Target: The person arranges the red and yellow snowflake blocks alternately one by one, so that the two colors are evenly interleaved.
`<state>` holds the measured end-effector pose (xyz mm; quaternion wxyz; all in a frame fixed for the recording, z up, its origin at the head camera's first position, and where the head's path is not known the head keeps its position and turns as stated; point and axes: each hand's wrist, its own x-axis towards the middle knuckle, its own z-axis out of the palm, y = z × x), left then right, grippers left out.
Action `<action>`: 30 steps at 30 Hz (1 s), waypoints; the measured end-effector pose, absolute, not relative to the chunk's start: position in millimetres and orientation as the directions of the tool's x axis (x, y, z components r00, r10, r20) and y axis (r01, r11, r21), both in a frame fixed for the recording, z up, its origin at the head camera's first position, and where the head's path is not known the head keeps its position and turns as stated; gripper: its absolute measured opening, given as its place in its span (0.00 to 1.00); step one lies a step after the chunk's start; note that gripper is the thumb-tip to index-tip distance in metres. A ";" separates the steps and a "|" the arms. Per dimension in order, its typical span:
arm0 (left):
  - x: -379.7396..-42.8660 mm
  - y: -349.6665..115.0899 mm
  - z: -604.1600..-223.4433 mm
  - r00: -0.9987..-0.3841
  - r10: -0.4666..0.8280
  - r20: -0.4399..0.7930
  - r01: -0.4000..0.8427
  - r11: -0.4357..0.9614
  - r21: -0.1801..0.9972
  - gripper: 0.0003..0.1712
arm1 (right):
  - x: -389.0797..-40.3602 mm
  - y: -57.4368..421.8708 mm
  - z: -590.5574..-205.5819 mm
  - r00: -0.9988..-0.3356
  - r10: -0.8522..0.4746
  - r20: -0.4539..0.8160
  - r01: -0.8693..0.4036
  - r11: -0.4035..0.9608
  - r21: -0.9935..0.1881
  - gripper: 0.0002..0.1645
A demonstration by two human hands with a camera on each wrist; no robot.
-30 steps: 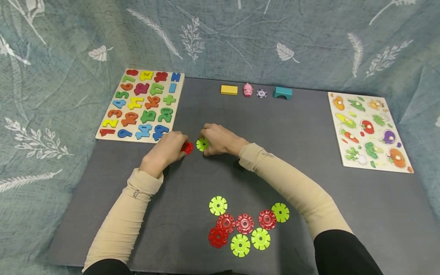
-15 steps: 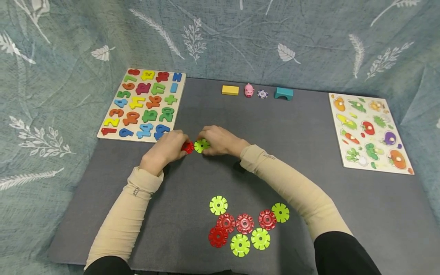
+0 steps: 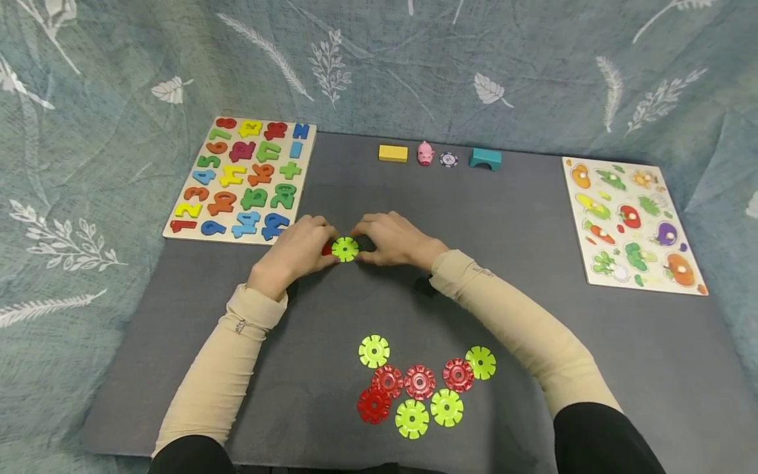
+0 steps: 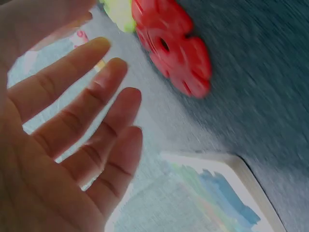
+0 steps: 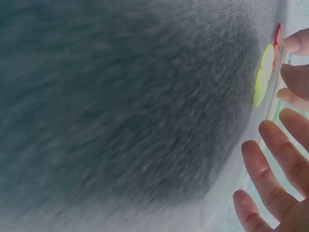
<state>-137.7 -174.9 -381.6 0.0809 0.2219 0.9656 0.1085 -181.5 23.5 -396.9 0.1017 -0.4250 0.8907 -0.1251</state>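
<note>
Between my two hands is a green notched plastic disc [image 3: 345, 249], with a red notched disc [image 3: 326, 249] right against its left side and partly hidden. My left hand [image 3: 299, 250] is around the red disc, thumb and index fingertips right at the green disc's edge. In the left wrist view that hand has its fingers [image 4: 118, 113] extended and spread, beside the red disc [image 4: 174, 48]. To the right of the green disc, my right hand [image 3: 393, 241] has its thumb and index finger apart with nothing between them. Its other fingers [image 5: 270, 183] are spread in the right wrist view.
Several more red and green discs [image 3: 420, 382] lie near the front. A number puzzle board [image 3: 239, 181] is at back left, a vegetable puzzle [image 3: 630, 224] at right. Along the back sit a yellow block [image 3: 393, 153], pink pig [image 3: 425, 153], poker chip [image 3: 449, 160] and teal arch block [image 3: 485, 158].
The green disc has moved left against the red one. My right hand has let go of the green disc and drawn back right. My left hand has shifted slightly right.
</note>
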 end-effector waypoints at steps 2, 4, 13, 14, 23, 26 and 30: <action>-139.4 -169.3 -382.2 -0.880 0.461 -0.114 0.423 0.870 0.255 0.25 | -179.6 31.2 -396.3 -0.620 -0.781 -0.074 -0.732 0.610 -0.305 0.25; -141.0 -164.0 -383.2 -0.870 0.476 -0.125 0.437 0.864 0.250 0.25 | -177.5 39.2 -396.1 -0.621 -0.780 -0.075 -0.733 0.612 -0.297 0.25; -145.9 -149.5 -389.2 -0.846 0.513 -0.143 0.472 0.846 0.247 0.19 | -158.4 82.8 -393.8 -0.610 -0.791 -0.054 -0.751 0.599 -0.277 0.24; -146.0 -149.2 -389.5 -0.844 0.517 -0.140 0.475 0.843 0.252 0.19 | -155.4 88.1 -393.5 -0.607 -0.793 -0.054 -0.753 0.596 -0.278 0.24; -147.5 -148.6 -389.7 -0.855 0.501 -0.135 0.453 0.848 0.275 0.18 | -121.9 129.9 -393.7 -0.563 -0.820 -0.107 -0.759 0.564 -0.327 0.24; -147.9 -147.0 -389.9 -0.859 0.493 -0.135 0.446 0.852 0.276 0.18 | -108.3 141.2 -395.4 -0.548 -0.825 -0.135 -0.759 0.559 -0.334 0.23; -148.4 -143.8 -391.8 -0.861 0.487 -0.144 0.438 0.856 0.274 0.19 | -88.2 155.8 -397.1 -0.516 -0.843 -0.154 -0.774 0.535 -0.339 0.22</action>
